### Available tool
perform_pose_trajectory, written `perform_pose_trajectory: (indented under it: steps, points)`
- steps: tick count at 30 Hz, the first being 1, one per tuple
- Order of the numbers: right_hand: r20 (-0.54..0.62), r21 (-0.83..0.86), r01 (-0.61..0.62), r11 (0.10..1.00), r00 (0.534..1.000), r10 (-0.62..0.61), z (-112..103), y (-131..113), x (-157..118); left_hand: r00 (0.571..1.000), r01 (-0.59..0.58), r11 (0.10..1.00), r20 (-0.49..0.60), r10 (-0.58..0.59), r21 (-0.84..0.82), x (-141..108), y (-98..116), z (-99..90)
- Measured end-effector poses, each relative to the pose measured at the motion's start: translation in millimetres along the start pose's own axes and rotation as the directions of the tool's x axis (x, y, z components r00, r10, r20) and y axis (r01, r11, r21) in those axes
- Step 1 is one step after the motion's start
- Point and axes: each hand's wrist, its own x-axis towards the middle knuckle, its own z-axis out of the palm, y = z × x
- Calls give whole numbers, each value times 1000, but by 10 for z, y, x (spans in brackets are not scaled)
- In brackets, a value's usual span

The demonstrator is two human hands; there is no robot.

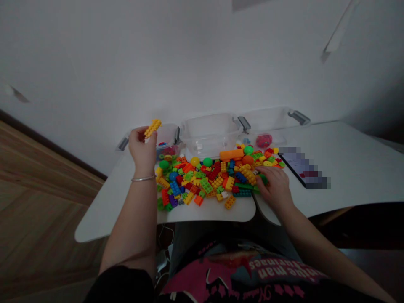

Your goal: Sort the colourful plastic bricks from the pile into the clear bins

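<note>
My left hand (pixel 141 145) is raised above the table's left side, its fingers closed around a long yellow toy brick (pixel 153 128) with its studs showing. At the right part of a heap of mixed toy bricks (pixel 206 185), my right hand (pixel 274 185) has its thumb and fingers closed on another studded yellow brick (pixel 247 174). A green piece (pixel 264 179) shows beside that thumb. Close by lie a blue brick (pixel 240 177), an orange ball (pixel 248 160) and a large orange block (pixel 232 155).
Behind the heap, against the wall, stand clear plastic boxes: a middle one (pixel 211 126), a right one (pixel 268 118) with a red item (pixel 264 140), and a left one (pixel 170 131) with red and blue pieces. A phone-like device (pixel 303 168) lies right on the white table (pixel 353 168).
</note>
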Motion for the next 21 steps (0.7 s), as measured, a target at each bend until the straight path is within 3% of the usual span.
perform_pose_trajectory:
  steps: [5, 8, 11, 15, 21]
  points:
    - [7, 16, -49, 999, 999, 49, 56, 1, 35, 979, 89, 958, 152, -134, 273, 254, -199, 134]
    - [-5, 29, -64, 998, 998, 64, 71, 23, 46, 928, 111, 874, 266, -262, 473, 245, -176, 153]
    - [1, 48, -55, 997, 998, 55, 88, 42, 41, 887, 75, 762, 306, -346, 644, 223, -114, 179]
    - [1, 83, -71, 994, 997, 71, 101, 49, 34, 849, 45, 663, 321, -419, 748, 223, -85, 252]
    - [-8, 117, -93, 989, 995, 94, 96, 55, 40, 780, -13, 590, 377, -499, 807, 279, -99, 312]
